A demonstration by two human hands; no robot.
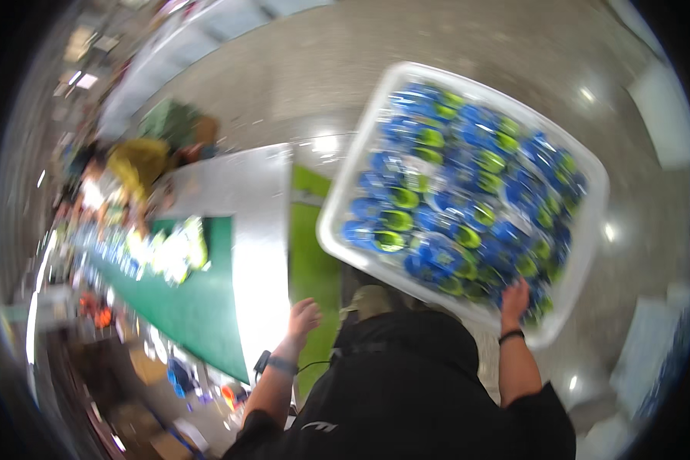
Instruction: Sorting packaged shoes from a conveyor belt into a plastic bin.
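A large white plastic bin (340,201) stands ahead and to the right, filled with several clear-wrapped packages (452,180) of blue and bright green items. Their exact kind is too blurred to tell. At the bin's near right corner, my right hand (515,299) is down among the packages, its fingers closed on one wrapped blue-and-green package; the fingertips are partly hidden. My left hand (304,316) hangs by the edge of the metal worktable, fingers curled in, with nothing visible in them.
To the left runs a table with a silver metal end (261,230) and a green belt surface (199,307). Shiny wrapped items (178,249) lie on it. A person in yellow (138,165) works beside it. A bright green panel (314,261) stands between table and bin.
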